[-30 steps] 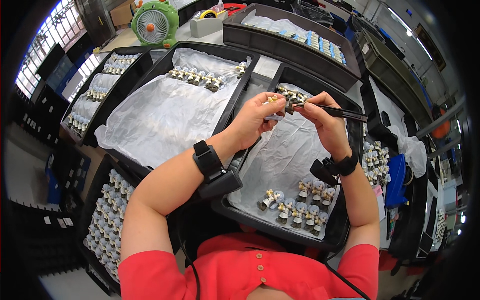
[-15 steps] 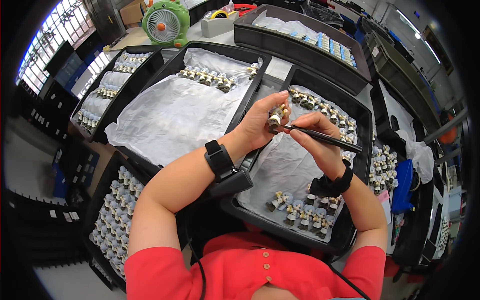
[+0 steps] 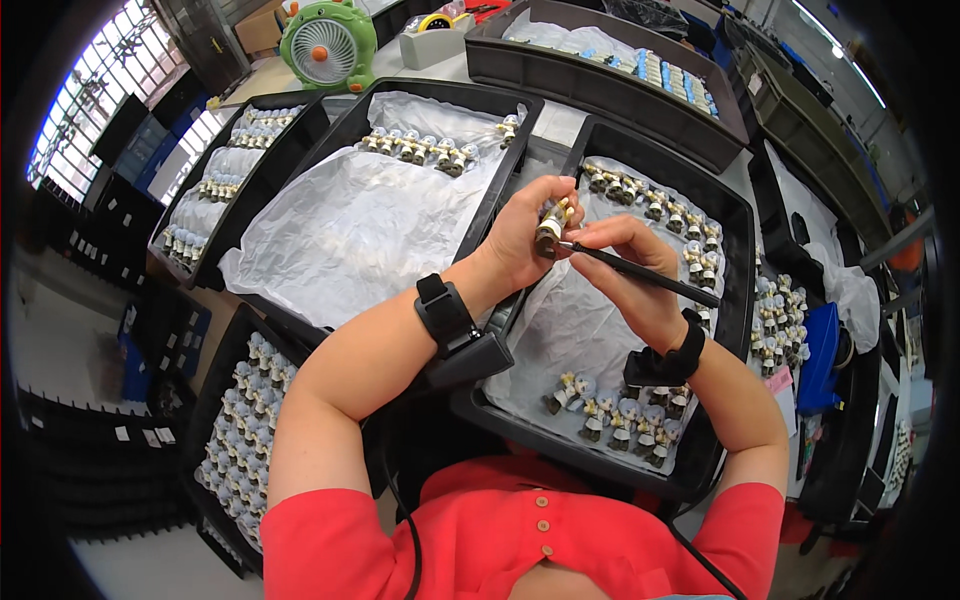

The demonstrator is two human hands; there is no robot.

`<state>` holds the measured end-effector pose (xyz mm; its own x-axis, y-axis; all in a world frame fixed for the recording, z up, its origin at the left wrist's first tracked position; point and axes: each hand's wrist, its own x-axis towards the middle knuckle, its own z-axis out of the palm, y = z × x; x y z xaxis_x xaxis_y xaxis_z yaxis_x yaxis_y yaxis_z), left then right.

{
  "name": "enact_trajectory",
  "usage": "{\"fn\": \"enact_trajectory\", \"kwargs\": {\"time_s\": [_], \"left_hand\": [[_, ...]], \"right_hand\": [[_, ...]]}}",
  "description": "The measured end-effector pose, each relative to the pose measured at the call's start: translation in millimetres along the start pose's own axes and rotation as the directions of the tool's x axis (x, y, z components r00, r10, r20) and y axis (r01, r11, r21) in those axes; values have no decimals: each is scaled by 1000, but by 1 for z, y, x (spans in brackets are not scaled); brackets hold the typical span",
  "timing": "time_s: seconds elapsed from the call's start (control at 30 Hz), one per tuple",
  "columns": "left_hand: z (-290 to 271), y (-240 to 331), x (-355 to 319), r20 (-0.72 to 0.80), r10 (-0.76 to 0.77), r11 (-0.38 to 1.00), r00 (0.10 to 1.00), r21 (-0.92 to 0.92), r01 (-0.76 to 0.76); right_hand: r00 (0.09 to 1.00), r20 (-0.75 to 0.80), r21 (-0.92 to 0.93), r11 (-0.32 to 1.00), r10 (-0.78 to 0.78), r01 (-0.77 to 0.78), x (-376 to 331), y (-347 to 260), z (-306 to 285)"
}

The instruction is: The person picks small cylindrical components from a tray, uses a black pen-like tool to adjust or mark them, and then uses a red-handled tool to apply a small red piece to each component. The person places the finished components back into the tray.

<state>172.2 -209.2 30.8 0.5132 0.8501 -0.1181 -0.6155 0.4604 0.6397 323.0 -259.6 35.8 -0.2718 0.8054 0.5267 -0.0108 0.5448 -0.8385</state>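
Observation:
Closed around a small painted figurine with a white and yellow body and a dark base is my left hand. My right hand pinches a slim black pen-like brush, its thin tip touching or just beside the figurine's lower part. Both hands meet above a black tray lined with white paper. Similar figurines with pale blue hair lie in rows at that tray's near end, and others line its far and right sides.
Left of my hands, a second paper-lined tray has a short row of figurines. Fuller trays hold figurines at far left and lower left. A green fan and a deep grey bin stand behind; a blue holder is at right.
The figurine is tilted a little differently in my left hand, and the brush tip has shifted slightly on it. The whole view has moved slightly; both grips remain.

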Motion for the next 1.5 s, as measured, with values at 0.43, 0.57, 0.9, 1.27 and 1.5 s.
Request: {"fn": "enact_trajectory", "kwargs": {"time_s": [0.43, 0.57, 0.9, 1.27, 1.5], "left_hand": [[3, -2, 1, 42, 13, 999, 999, -49, -11], [1, -2, 0, 50, -12, 998, 999, -53, 15], [-3, 2, 1, 212, -132, 980, 968, -116, 159], [-1, 1, 1, 214, -116, 989, 970, -68, 134], [-4, 3, 3, 313, -110, 991, 943, -41, 129]], "right_hand": [[997, 51, -5, 998, -55, 55, 3, 4, 2], [993, 79, 113, 989, 82, -91, 2, -1, 1], [985, -103, 138, 983, 138, -123, 20, -42, -33], [791, -355, -163, 801, 498, -577, -41, -127, -163], [573, -450, -474, 361, 685, -803, -175, -85, -223]]}}
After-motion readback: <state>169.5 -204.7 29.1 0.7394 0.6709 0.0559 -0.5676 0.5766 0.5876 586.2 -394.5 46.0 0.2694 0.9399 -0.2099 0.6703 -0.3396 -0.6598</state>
